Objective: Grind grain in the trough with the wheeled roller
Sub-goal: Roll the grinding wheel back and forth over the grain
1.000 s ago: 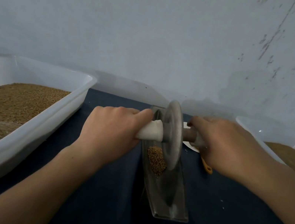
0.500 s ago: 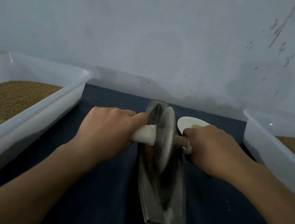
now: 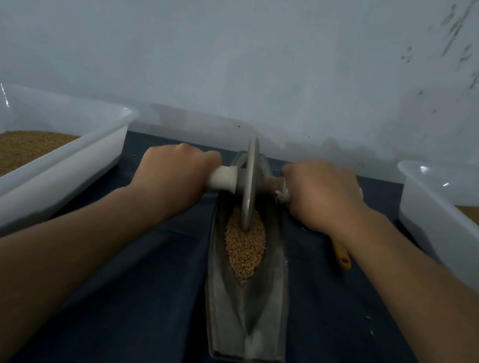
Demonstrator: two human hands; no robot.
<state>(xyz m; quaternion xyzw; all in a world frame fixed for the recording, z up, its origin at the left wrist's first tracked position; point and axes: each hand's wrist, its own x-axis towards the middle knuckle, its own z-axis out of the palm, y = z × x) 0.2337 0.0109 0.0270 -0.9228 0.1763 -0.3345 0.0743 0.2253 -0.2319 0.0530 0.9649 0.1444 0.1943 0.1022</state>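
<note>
1. Trough (image 3: 267, 312) lying lengthwise mid-worktop (image 3: 131, 306), long axis 12 to 6 o'clock.
2. Grain (image 3: 245, 245) heaped in trough's middle.
3. Wheeled roller (image 3: 249, 183) upright towards trough's 12 o'clock end, rim down in the grain's far edge.
4. Left grip (image 3: 170, 173) curled round white axle stub at wheel's 9 o'clock; right grip (image 3: 321, 195) curled round stub at 3 o'clock.
5. White tubs of brown fill at 9 o'clock (image 3: 44, 167) and 3 o'clock (image 3: 444, 234); yellow handle (image 3: 341, 255) beside right forearm.
</note>
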